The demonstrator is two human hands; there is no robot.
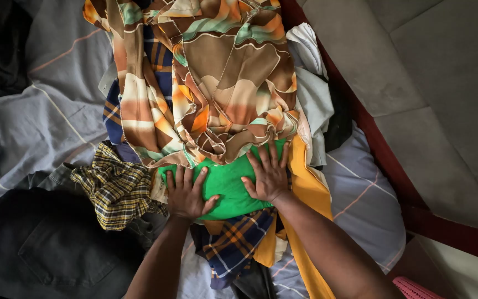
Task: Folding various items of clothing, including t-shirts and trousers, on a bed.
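Pressing flat with fingers spread, the left hand and right hand both rest palm-down on a green garment, gripping nothing. It lies atop a heap of clothes on the bed, just below a brown and orange patterned cloth. A yellow plaid shirt lies beside the left hand, and a yellow cloth lies under the right wrist.
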